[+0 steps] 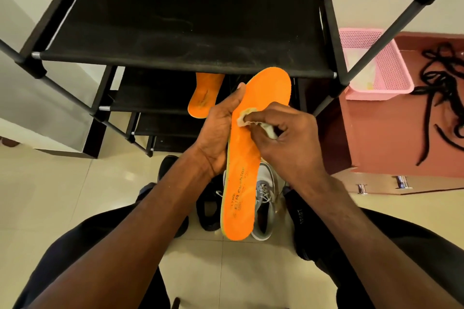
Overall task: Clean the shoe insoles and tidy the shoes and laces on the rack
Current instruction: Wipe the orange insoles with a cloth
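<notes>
Two hands on one flat orange foam insole (pixel 247 158), held over the shoes on the tiled floor.

Head view: left hand (pixel 221 133) grips the insole's left edge at mid-length, thumb along its rim; right hand (pixel 292 138) pinches a small crumpled pale cloth wipe (pixel 247 118), pressing it onto the insole just right of the left thumb. Beyond the grip, a second orange insole (pixel 204 95) lies on a lower shelf of the black fabric-and-tube shoe rack (pixel 180 30). Below the grip: a grey-and-white laced sneaker (pixel 266 198) and a black shoe (pixel 208 211). Far right of the grip: a pink mesh plastic basket (pixel 379 63) and loose black laces (pixel 442 93) on a reddish-brown surface.
</notes>
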Tool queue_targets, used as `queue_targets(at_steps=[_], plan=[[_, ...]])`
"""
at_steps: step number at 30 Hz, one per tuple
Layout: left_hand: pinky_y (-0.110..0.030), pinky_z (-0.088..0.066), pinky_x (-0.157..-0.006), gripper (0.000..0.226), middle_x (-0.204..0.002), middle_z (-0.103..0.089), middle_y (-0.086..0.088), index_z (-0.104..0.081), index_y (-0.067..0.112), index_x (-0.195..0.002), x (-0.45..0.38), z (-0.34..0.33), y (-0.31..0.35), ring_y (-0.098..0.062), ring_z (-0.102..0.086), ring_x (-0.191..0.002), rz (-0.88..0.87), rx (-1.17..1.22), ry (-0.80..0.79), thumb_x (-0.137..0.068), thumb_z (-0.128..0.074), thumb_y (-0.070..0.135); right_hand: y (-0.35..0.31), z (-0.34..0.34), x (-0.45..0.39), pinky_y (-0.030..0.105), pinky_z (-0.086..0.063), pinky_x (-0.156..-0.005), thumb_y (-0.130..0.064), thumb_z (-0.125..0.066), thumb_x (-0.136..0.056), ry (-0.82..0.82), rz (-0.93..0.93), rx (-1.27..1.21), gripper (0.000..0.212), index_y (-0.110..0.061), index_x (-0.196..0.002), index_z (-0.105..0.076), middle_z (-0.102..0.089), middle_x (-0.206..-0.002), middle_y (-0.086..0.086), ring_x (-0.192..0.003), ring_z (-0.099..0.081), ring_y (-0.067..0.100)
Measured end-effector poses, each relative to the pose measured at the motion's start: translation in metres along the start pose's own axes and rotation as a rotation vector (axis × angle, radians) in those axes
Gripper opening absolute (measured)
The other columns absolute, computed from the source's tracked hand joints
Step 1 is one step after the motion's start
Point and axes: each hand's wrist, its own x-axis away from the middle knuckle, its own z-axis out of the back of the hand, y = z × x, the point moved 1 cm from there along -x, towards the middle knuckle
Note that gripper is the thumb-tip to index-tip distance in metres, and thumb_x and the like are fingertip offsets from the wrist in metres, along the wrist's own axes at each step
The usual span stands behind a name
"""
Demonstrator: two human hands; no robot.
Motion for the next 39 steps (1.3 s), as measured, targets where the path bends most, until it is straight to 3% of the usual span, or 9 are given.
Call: queue_targets(at_steps=[4,8,14,20,23,26,31,36,39], plan=[[-0.044,-0.058,-0.087,0.052,-0.101,-0.077,-0.010,-0.083,0.020,-0.096,-0.001,0.000,-0.001,-0.026,-0.074,-0.091,-0.007,0.005,-0.029,-0.110,-0.039,0.043,0.004,0.009,-0.006,0.038,-0.058,-0.065,-0.019,-0.074,-0.091,0.126,-0.030,0.106,0.018,-0.027,-0.104,-0.083,-0.075,-0.092,-0.015,-0.075,-0.070,0.009],[-0.042,-0.056,-0.073,0.044,-0.090,-0.074,-0.009,-0.076,0.017,-0.101,-0.001,-0.006,-0.004,-0.026,-0.069,-0.076,0.009,-0.070,-0.060,-0.110,-0.039,0.040,0.015,0.025,-0.014,0.029,-0.058,-0.071,-0.019,-0.070,-0.088,0.303,-0.163,0.163,0.023,-0.024,-0.107,-0.083,-0.075,-0.095,-0.015,-0.080,-0.069,0.003],[-0.035,-0.062,-0.078,0.040,-0.096,-0.077,-0.011,-0.068,0.008,-0.114,0.003,-0.006,0.001,-0.022,-0.075,-0.085,-0.010,0.035,-0.022,-0.110,-0.038,0.033,-0.001,0.002,-0.001,0.041,-0.058,-0.066,-0.009,-0.075,-0.090,0.033,0.012,0.013,0.017,-0.016,-0.103,-0.083,-0.075,-0.089,-0.006,-0.077,-0.072,0.014],[-0.045,-0.060,-0.072,0.041,-0.096,-0.075,-0.013,-0.072,0.017,-0.110,0.003,-0.006,-0.001,-0.030,-0.070,-0.082,-0.020,-0.083,-0.030,-0.111,-0.039,0.041,0.014,0.027,-0.018,0.027,-0.057,-0.075,-0.022,-0.068,-0.090,0.297,-0.170,0.195,0.025,-0.025,-0.109,-0.082,-0.075,-0.094,-0.015,-0.081,-0.069,0.002],[-0.042,-0.060,-0.076,0.042,-0.095,-0.076,-0.010,-0.066,0.016,-0.117,0.002,-0.006,-0.002,-0.027,-0.071,-0.081,-0.015,-0.097,-0.014,-0.111,-0.035,0.044,0.013,0.022,-0.013,0.035,-0.060,-0.072,-0.016,-0.069,-0.090,0.205,-0.163,0.088,0.022,-0.020,-0.107,-0.083,-0.076,-0.094,-0.011,-0.079,-0.071,0.006],[-0.047,-0.055,-0.098,0.047,-0.116,-0.074,-0.013,-0.064,0.013,-0.126,0.002,-0.004,0.002,-0.029,-0.071,-0.104,-0.010,-0.017,0.004,-0.110,-0.035,0.047,0.003,0.008,-0.003,0.041,-0.059,-0.065,-0.012,-0.074,-0.091,0.026,-0.017,0.029,0.016,-0.017,-0.103,-0.083,-0.076,-0.089,-0.007,-0.077,-0.072,0.012],[-0.047,-0.057,-0.088,0.043,-0.106,-0.075,-0.010,-0.064,0.017,-0.125,0.001,0.000,0.000,-0.027,-0.071,-0.094,-0.012,-0.083,-0.020,-0.110,-0.036,0.046,0.010,0.018,-0.013,0.038,-0.060,-0.068,-0.019,-0.069,-0.089,0.218,-0.127,0.164,0.022,-0.023,-0.106,-0.083,-0.076,-0.091,-0.014,-0.076,-0.071,0.007],[-0.057,-0.043,-0.113,0.054,-0.136,-0.065,-0.019,-0.062,0.012,-0.136,-0.001,0.008,0.000,-0.040,-0.059,-0.130,0.026,-0.031,0.004,-0.107,-0.040,0.052,0.003,0.005,-0.003,0.046,-0.057,-0.062,-0.008,-0.075,-0.090,0.007,0.004,-0.045,0.015,-0.016,-0.100,-0.084,-0.077,-0.087,-0.005,-0.074,-0.072,0.021],[-0.060,-0.048,-0.102,0.046,-0.119,-0.071,-0.016,-0.068,0.016,-0.124,-0.002,0.003,-0.002,-0.038,-0.065,-0.111,0.000,-0.072,-0.010,-0.109,-0.040,0.049,0.015,0.020,-0.015,0.042,-0.060,-0.068,-0.017,-0.072,-0.090,0.165,-0.111,0.051,0.019,-0.023,-0.104,-0.084,-0.077,-0.092,-0.015,-0.078,-0.073,0.009]])
